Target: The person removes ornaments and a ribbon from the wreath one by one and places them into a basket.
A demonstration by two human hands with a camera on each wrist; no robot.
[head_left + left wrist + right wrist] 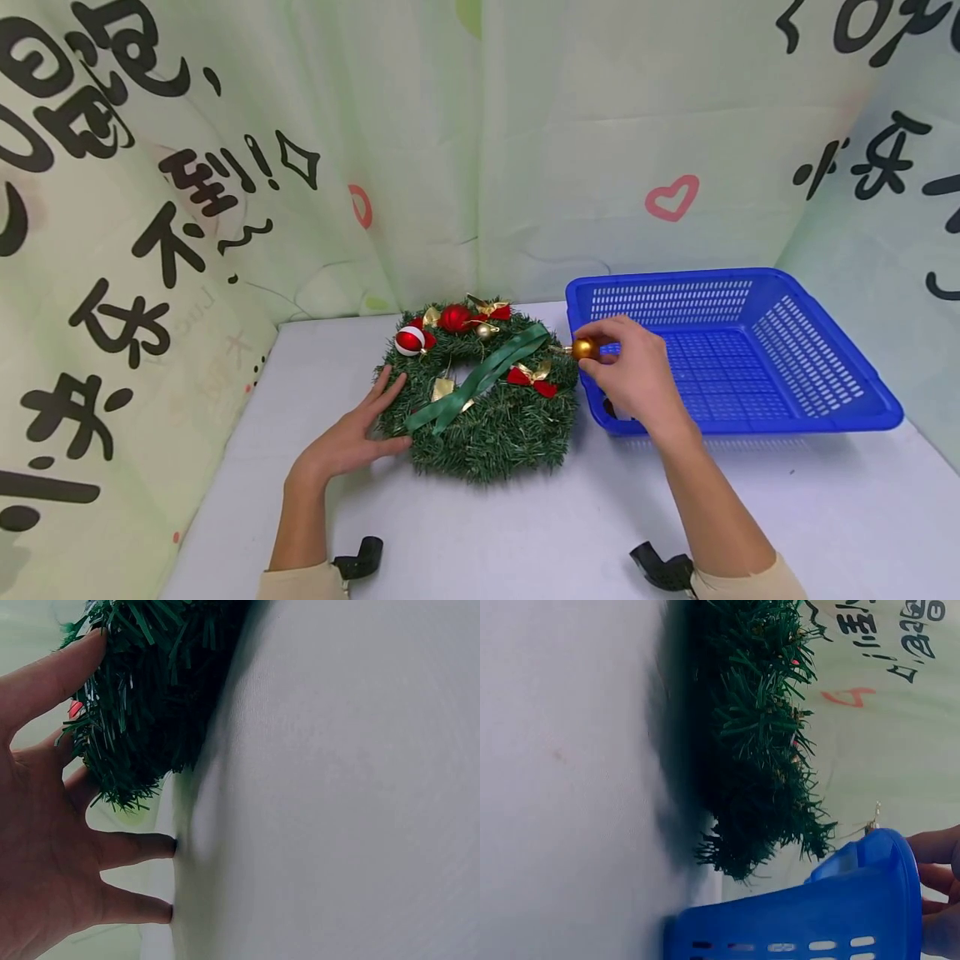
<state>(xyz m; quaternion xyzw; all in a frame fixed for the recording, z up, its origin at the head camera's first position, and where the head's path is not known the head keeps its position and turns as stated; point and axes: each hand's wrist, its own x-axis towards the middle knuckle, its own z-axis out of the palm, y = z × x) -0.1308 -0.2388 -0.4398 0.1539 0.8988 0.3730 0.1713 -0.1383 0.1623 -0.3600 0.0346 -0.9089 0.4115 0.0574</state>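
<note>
A green Christmas wreath (487, 450) lies on the white table, bearing red and gold bows, a red ball (454, 318), a red and white ball (410, 340) and a green ribbon (480, 375). My left hand (358, 437) rests with spread fingers on the wreath's left side; in the left wrist view its thumb (82, 664) presses the needles while two fingertips meet the table. Between thumb and fingers my right hand (633, 371) pinches a gold ball ornament (585, 348) at the wreath's right edge. The right wrist view shows only its fingers (937, 877) behind the basket wall.
A blue plastic basket (825, 417) stands to the right, its left rim beside the wreath and under my right hand. Something small and dark (609, 407) shows at its near left corner. A printed curtain (562, 167) hangs behind the table (525, 542).
</note>
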